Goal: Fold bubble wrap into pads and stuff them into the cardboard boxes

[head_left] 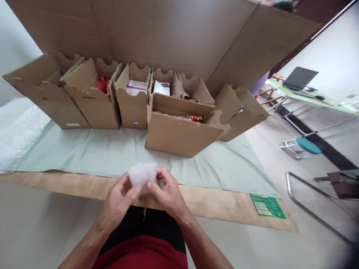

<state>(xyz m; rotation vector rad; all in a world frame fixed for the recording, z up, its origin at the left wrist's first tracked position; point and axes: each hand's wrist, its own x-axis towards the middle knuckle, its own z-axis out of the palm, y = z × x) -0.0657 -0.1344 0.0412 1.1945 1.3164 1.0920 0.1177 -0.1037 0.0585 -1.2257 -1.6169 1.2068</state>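
Note:
Between my two hands, over the front edge of the table, is a small bundle of translucent white bubble wrap [143,174]. My left hand [121,196] grips its left side, thumb in front. On the other side my right hand [167,189] pinches the lower right part with thumb and fingers. Whether anything lies inside the wrap cannot be made out. Beyond the hands, the nearest thing is an open cardboard box [179,136] with red shiny packets [195,118] in it.
A row of open cardboard boxes [105,112] lines the table's back, below a tall cardboard panel [157,33]. Bubble wrap sheeting [19,130] lies at the left. A pale green cloth [112,149] covers the wooden table [84,185]. Rightward stand a teal stool [308,145] and a laptop [300,78].

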